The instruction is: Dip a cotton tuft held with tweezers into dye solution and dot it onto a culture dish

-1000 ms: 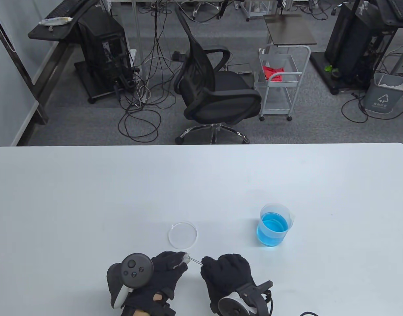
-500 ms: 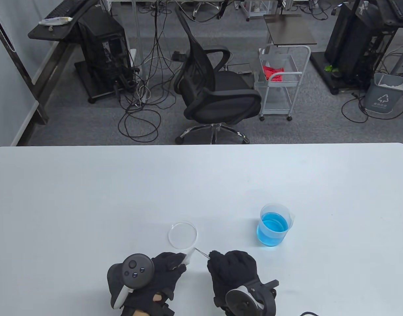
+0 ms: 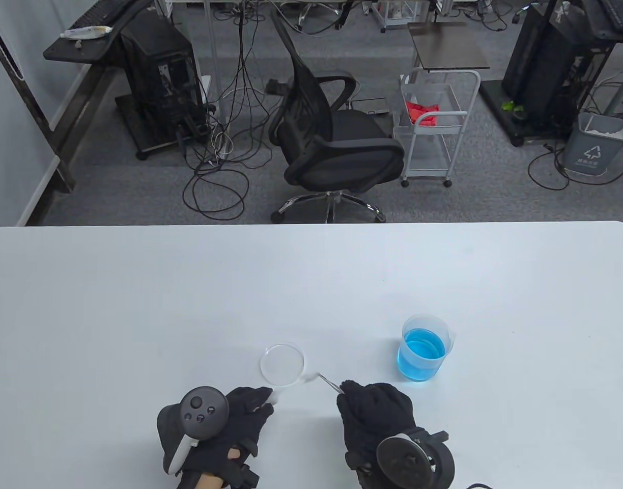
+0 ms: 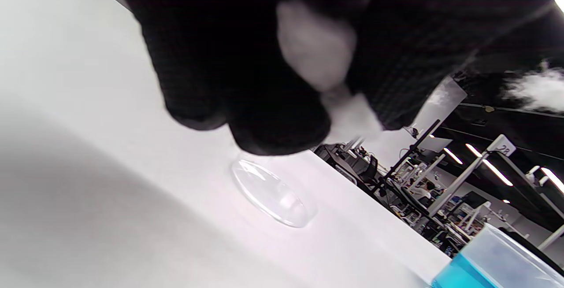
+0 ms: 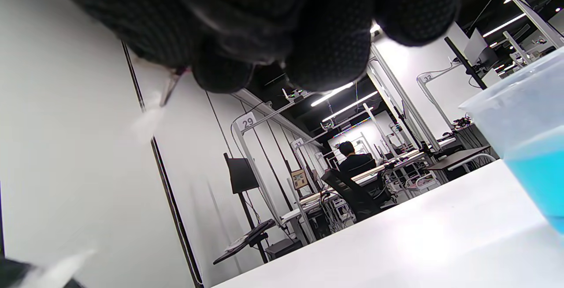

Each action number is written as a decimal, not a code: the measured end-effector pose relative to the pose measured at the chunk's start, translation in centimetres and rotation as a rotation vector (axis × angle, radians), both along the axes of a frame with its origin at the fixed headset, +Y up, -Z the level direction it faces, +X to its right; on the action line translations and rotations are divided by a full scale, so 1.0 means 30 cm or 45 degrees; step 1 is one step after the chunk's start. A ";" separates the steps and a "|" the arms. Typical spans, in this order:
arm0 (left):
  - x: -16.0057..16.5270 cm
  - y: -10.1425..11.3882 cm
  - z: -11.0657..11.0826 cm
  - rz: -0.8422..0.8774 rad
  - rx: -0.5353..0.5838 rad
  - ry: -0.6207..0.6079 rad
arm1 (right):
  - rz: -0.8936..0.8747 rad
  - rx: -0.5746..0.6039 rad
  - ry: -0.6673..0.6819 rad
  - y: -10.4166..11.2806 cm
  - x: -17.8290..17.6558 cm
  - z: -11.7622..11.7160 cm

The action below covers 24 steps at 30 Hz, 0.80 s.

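Carrying the cotton tuft point(image 5: 145, 120) across to the dye is the step in hand, as I judge it. The tuft sits white and dry at the tip of the tweezers point(image 3: 329, 383), raised just off the desk point(image 3: 138, 305) near the culture dish point(image 3: 282, 363). The right hand point(image 3: 375, 415) grips the tweezers, its fingers point(image 5: 326, 54) curled together around the shaft. To do this well, the squeeze should stay steady so the tuft does not slip, and the tip should go over the rim of the beaker point(image 3: 423, 347) and down until only the cotton meets the blue dye solution point(image 3: 423, 346), then drain before it goes to the dish. The left hand point(image 3: 240, 412) rests near the desk's front edge, its fingers point(image 4: 246, 103) pinching a wad of spare cotton point(image 4: 315, 46).

Against a second ago, the tweezers no longer meet the left fingers: the right hand has drawn away rightward toward the beaker with a tuft at the tip, and the left hand has slid slightly back and left. Dish and beaker have not moved.
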<state>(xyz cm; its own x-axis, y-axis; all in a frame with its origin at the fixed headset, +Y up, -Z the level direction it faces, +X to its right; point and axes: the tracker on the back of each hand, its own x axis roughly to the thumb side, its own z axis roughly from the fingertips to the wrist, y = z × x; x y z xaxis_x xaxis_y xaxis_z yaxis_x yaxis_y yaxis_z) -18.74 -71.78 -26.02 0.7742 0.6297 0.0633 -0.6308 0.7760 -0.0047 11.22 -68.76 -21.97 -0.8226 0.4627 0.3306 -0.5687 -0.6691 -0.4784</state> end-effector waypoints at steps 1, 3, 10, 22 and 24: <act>-0.008 0.000 -0.007 -0.018 -0.001 0.014 | 0.003 -0.001 0.001 0.001 0.000 0.000; -0.038 0.008 -0.029 -0.083 -0.013 0.056 | 0.011 -0.005 0.003 0.000 -0.004 -0.002; -0.190 0.048 -0.140 -0.251 -0.044 0.210 | 0.032 -0.017 -0.010 -0.002 0.000 -0.012; -0.408 0.009 -0.353 -0.510 -0.183 0.419 | 0.045 -0.041 -0.065 -0.004 0.017 -0.015; -0.430 -0.016 -0.375 -0.536 -0.213 0.437 | 0.050 -0.046 -0.078 -0.006 0.022 -0.017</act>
<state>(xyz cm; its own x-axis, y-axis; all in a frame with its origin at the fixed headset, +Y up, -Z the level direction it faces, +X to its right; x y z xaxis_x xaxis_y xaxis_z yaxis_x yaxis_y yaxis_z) -31.63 -72.26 -37.28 0.9194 0.2421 -0.3102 -0.2541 0.9672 0.0017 11.88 -68.93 -22.47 -0.8584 0.4404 0.2630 -0.5122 -0.7079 -0.4864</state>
